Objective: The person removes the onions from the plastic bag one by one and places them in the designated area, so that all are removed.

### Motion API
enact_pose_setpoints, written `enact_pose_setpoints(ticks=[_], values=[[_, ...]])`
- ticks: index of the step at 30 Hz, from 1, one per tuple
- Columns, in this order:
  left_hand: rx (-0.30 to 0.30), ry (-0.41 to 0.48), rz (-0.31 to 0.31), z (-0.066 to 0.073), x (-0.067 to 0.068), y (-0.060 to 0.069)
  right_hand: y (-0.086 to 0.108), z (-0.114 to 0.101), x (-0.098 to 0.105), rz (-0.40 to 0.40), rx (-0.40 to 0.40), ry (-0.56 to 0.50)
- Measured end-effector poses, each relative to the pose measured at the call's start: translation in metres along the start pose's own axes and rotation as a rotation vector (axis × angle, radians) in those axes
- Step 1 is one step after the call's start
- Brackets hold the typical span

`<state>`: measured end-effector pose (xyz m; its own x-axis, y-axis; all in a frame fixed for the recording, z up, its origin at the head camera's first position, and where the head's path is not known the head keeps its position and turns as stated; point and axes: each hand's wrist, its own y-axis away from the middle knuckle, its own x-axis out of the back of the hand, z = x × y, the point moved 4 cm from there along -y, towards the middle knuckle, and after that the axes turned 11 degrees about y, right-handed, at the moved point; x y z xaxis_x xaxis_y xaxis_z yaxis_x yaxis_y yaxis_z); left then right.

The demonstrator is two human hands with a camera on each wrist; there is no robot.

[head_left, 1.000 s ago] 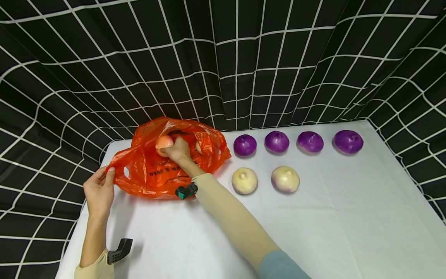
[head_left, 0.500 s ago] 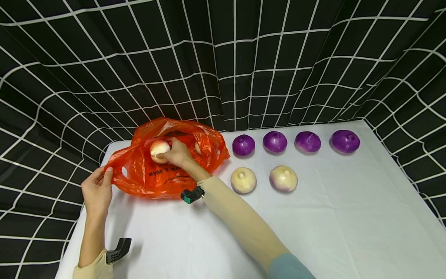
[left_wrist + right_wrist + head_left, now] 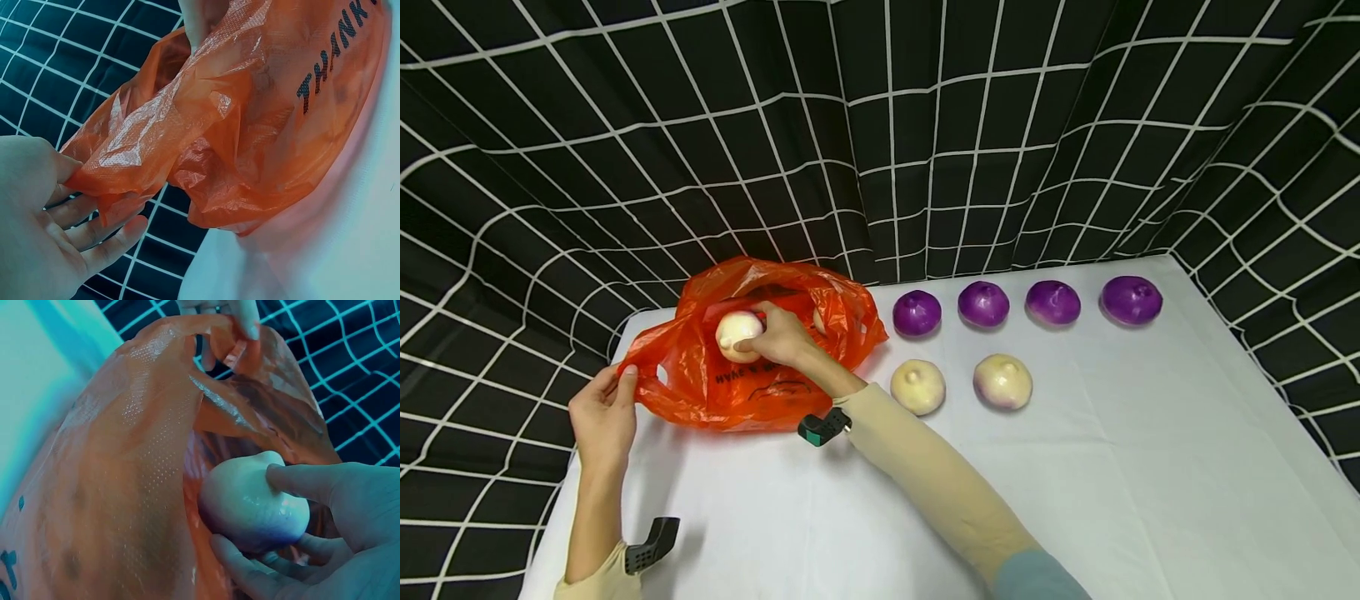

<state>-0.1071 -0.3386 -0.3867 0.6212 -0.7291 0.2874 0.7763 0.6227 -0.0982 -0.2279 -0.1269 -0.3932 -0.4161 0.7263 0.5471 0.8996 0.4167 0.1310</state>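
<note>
An orange-red plastic bag [image 3: 760,408] lies on its side at the left of the table, its mouth spread. My left hand [image 3: 604,421] pinches the bag's left handle between thumb and fingers, as the left wrist view shows at the handle's edge [image 3: 119,181]. At the bag's mouth my right hand [image 3: 784,336] grips a round white turnip with a purple tinge [image 3: 735,335]. In the right wrist view thumb and fingers wrap the turnip [image 3: 250,503] just inside the opening. Another pale round thing [image 3: 819,320] shows partly within the bag, mostly hidden by the plastic.
Right of the bag, several purple round vegetables [image 3: 984,305] stand in a back row on the white tablecloth [image 3: 1120,467]. Two pale turnips [image 3: 918,387] sit in front of them. Black curtains with white grid lines [image 3: 955,125] enclose the table's back and sides.
The right hand has drawn the turnip up and slightly left toward the bag's opening, turning it so its pale side shows. The left hand keeps its hold on the handle.
</note>
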Motion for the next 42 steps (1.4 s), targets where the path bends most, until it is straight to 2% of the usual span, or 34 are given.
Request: enact_pose_setpoints(ticks=[5, 13, 23, 33, 42], values=[[-0.007, 0.027, 0.003, 0.001, 0.0, 0.001, 0.005, -0.003, 0.007, -0.004, 0.038, 0.059], [-0.018, 0.073, -0.005, 0.002, -0.001, 0.002, 0.021, -0.01, 0.025, 0.023, 0.067, 0.286], [-0.001, 0.066, 0.004, 0.001, 0.0, 0.003, 0.038, -0.011, 0.041, -0.036, 0.17, 0.191], [0.004, 0.061, 0.001, 0.0, -0.001, 0.003, 0.058, 0.002, 0.068, -0.068, 0.149, 0.11], [0.009, 0.08, 0.01, -0.001, 0.002, 0.001, 0.078, 0.011, 0.11, -0.02, 0.138, 0.008]])
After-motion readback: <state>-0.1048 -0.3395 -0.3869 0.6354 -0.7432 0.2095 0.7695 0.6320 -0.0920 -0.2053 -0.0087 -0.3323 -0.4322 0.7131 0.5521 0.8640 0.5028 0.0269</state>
